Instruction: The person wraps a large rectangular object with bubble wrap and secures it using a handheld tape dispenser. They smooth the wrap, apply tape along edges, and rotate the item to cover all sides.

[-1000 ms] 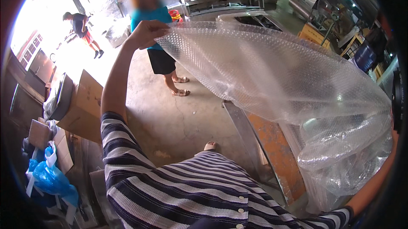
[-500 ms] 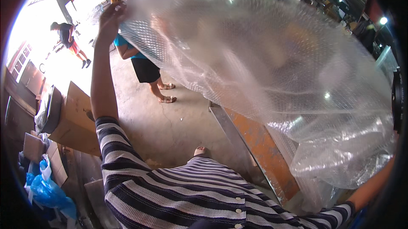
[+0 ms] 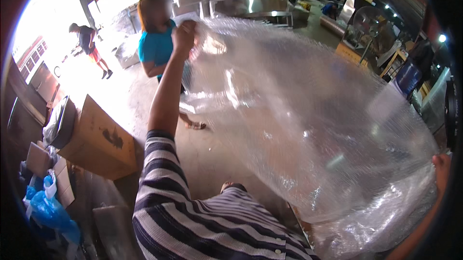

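A large clear sheet of bubble wrap [image 3: 289, 115] stretches across the middle and right of the view, held up between my arms. My left hand [image 3: 184, 35], raised with its arm outstretched, is closed on the sheet's upper left corner. At the far right, near the rim of the picture, my right hand [image 3: 441, 168] grips the opposite edge, and part of it is cut off by shadow. The sheet sags toward my striped shirt, crumpled and shiny at the lower right. Through it, the surface behind looks blurred.
A person in a teal top [image 3: 156, 50] stands just beyond my left hand. Another person [image 3: 89, 45] bends over farther left. A cardboard box [image 3: 103, 139] and blue plastic bags [image 3: 53, 212] lie at my left. A standing fan [image 3: 369, 21] is at the far right.
My left hand has come down and to the right, bringing the sheet's corner lower. The bubble wrap now hangs lower, uncovering the far workshop and the person in teal.
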### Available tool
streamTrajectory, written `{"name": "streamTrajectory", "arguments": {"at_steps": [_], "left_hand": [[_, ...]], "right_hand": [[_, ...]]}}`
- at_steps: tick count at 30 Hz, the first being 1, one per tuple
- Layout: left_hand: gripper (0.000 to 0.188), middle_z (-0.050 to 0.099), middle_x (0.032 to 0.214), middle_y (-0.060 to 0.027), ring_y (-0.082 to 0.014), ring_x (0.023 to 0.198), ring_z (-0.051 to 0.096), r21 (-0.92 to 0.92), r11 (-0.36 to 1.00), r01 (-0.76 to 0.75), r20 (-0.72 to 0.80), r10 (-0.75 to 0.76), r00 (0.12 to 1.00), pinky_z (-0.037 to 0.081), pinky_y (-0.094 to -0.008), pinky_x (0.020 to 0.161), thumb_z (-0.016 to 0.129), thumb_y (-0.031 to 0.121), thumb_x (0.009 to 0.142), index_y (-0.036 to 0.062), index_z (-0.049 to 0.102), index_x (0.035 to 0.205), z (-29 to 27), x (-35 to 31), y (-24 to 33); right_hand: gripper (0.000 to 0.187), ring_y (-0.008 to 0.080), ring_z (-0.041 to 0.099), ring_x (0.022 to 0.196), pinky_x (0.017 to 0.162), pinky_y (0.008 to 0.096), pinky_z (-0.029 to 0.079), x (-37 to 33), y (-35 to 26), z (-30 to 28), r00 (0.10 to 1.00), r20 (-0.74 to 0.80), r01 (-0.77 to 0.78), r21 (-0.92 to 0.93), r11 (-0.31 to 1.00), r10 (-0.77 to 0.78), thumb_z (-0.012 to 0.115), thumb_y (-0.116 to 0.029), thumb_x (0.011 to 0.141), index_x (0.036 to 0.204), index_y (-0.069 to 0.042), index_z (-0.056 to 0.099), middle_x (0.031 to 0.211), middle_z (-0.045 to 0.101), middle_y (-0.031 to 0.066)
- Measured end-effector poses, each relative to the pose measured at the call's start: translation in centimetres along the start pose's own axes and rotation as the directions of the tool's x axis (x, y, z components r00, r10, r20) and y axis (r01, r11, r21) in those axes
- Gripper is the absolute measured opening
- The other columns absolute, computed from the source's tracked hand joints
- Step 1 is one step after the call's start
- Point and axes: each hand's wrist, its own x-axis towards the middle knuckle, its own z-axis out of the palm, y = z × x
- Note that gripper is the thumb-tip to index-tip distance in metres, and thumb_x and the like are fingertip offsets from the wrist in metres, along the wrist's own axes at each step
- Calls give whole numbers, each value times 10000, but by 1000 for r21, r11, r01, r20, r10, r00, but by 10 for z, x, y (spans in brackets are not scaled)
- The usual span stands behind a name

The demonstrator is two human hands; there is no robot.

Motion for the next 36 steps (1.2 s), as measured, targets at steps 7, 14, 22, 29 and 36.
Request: {"name": "streamTrajectory", "arguments": {"at_steps": [7, 14, 22, 29, 36], "left_hand": [[280, 767, 991, -170, -370, 998, 722, 346, 937, -36, -43, 54, 998, 525, -464, 913, 718, 352, 920, 111, 753, 1059, 80, 76, -51], [320, 723, 1165, -206, -409, 1125, 671, 408, 910, -78, -70, 116, 991, 518, -492, 947, 678, 361, 945, 116, 724, 1146, 219, 204, -55], [388, 710, 1206, -179, -399, 1143, 671, 535, 821, -197, 257, 65, 964, 528, -524, 950, 703, 401, 935, 188, 665, 1258, 488, 338, -163], [436, 682, 1293, -134, -348, 1257, 609, 502, 848, -168, 438, -82, 895, 428, -524, 1053, 680, 376, 958, 158, 595, 1325, 656, 287, -296], [561, 684, 1296, -158, -351, 1246, 618, 474, 880, -10, 479, -249, 842, 435, -502, 1041, 729, 422, 919, 134, 557, 1368, 709, 279, -351]], "right_hand": [[397, 181, 626, 718, 637, 374, 476, 64, -9, 94, 934, 278, 230, 8, 973, -223, 785, -332, 869, 761, 30, 663, 773, 653, 121], [412, 160, 603, 566, 577, 369, 469, 138, -104, 105, 926, 374, 32, 56, 998, -51, 775, -336, 882, 746, 47, 711, 587, 632, 90], [448, 153, 590, 571, 586, 376, 468, 304, -135, 259, 906, 399, -199, 119, 973, 137, 769, -395, 891, 799, 41, 733, 602, 617, 93], [487, 228, 625, 608, 616, 411, 477, 365, -138, 397, 941, 316, -173, 135, 976, 123, 748, -425, 901, 800, 50, 711, 661, 649, 151], [564, 268, 566, 540, 577, 475, 428, 373, -146, 478, 953, 210, -226, 15, 974, 218, 756, -456, 854, 703, 76, 641, 599, 554, 234]]}}
